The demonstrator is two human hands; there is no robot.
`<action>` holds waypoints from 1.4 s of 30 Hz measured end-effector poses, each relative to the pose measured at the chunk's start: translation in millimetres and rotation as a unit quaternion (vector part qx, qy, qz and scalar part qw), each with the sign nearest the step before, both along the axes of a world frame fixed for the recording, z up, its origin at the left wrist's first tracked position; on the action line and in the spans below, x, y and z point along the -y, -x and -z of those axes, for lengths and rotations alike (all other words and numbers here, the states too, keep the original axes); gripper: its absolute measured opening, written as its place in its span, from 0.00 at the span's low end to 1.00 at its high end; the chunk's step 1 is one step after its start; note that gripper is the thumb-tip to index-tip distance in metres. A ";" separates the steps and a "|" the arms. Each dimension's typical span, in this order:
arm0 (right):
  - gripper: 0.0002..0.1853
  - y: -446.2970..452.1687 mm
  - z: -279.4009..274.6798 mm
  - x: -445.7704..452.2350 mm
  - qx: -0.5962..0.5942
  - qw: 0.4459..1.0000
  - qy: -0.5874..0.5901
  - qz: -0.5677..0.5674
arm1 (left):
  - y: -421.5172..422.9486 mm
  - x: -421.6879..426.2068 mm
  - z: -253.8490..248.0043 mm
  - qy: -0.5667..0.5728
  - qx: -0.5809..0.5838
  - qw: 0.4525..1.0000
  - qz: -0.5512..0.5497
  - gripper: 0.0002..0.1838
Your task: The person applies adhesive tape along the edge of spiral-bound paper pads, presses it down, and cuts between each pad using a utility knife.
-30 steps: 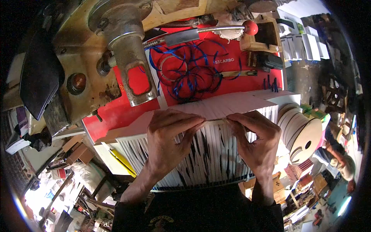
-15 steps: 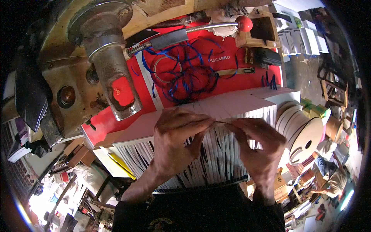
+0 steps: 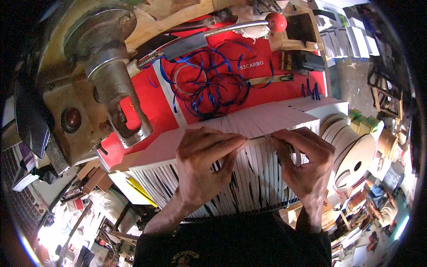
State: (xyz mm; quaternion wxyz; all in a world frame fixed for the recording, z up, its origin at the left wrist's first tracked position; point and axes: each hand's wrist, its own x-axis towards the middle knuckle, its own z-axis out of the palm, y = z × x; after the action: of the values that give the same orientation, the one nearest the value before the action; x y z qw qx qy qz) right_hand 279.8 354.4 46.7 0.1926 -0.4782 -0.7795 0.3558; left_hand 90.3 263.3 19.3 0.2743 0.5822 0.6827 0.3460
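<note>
The left hand point(image 3: 195, 164) and right hand point(image 3: 309, 164) pinch the ends of a strip point(image 3: 256, 137) between closed fingertips, at 12 o'clock from the body. Work on it looks unfinished: no fixing shows, and contact with the stack point(image 3: 249, 178) cannot be told. How much is done overall is unclear. The strip is thin, straight, finely ribbed. Ribbon point(image 3: 209, 100) coils at 11 o'clock; a spool point(image 3: 349, 155) sits past 3.

The white sheets point(image 3: 259, 171) are streaked with black, the thin strip point(image 3: 256, 138) finely ticked with dark. The red board point(image 3: 267, 92) is crossed by a white stripe point(image 3: 169, 95) and lettered in white; the ribbon point(image 3: 211, 99) is coloured blue, the knob point(image 3: 276, 22) red.
</note>
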 end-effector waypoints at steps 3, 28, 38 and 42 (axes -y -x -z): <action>0.13 0.4 -0.6 -0.4 -0.004 1.000 0.000 0.007 | -2.0 -1.0 -0.2 -0.007 0.004 1.000 0.002 0.14; 0.06 -13.2 5.6 -14.1 -0.001 1.000 0.016 0.018 | -22.3 -18.4 4.2 -0.009 0.042 0.999 -0.016 0.10; 0.07 -40.8 -10.3 -19.2 0.038 0.999 0.028 0.025 | -35.2 -34.2 8.3 -0.012 0.051 0.998 0.016 0.10; 0.07 -42.7 -12.4 -29.2 0.047 0.998 0.036 0.023 | -35.2 -34.7 8.9 -0.019 0.041 0.999 0.011 0.10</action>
State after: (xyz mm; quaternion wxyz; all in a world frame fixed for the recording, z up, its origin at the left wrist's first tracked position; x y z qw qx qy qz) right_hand 322.5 383.6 59.1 0.1467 -0.5192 -0.7630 0.3559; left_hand 125.5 298.0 10.4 0.2943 0.5804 0.6576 0.3796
